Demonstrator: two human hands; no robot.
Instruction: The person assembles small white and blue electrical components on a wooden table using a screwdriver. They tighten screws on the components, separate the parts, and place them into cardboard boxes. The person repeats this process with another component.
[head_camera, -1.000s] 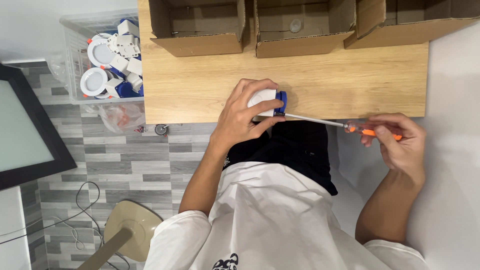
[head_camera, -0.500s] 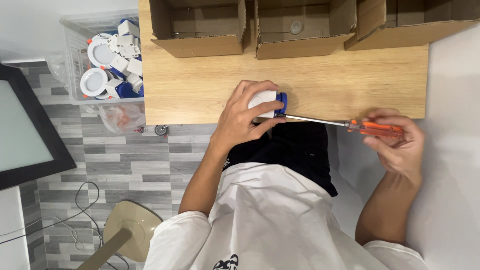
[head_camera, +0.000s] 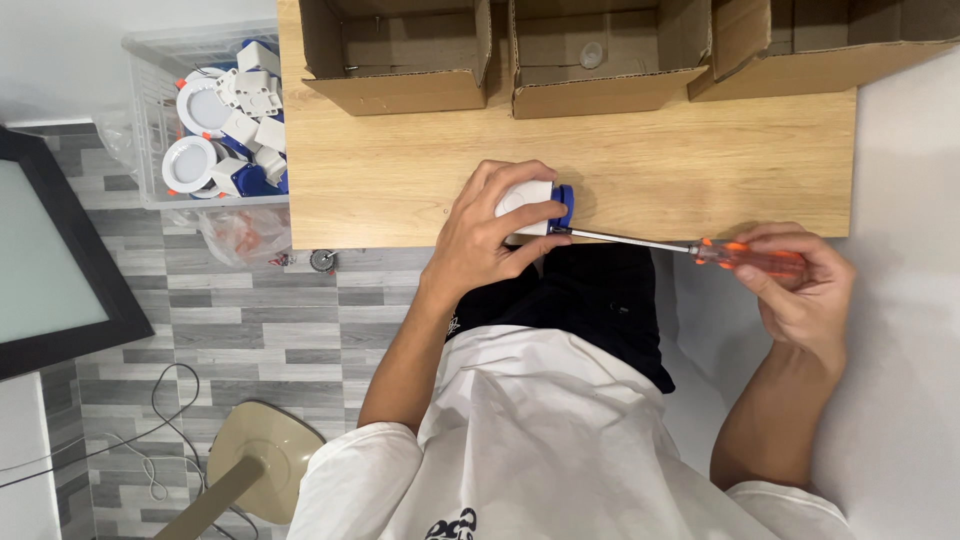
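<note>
A small white plastic box with a blue end is clasped under the left hand; an orange-handled screwdriver, pinched by the right hand, is seated at its end, so screw work appears unfinished.

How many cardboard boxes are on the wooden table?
3. One open box sits at the table's far edge on the left, one in the middle, and one on the right, cut off by the frame. More may lie out of view.

Three boxes along the table's far edge; bin of parts left of table; lamp part near edge, screwdriver to its right.
</note>
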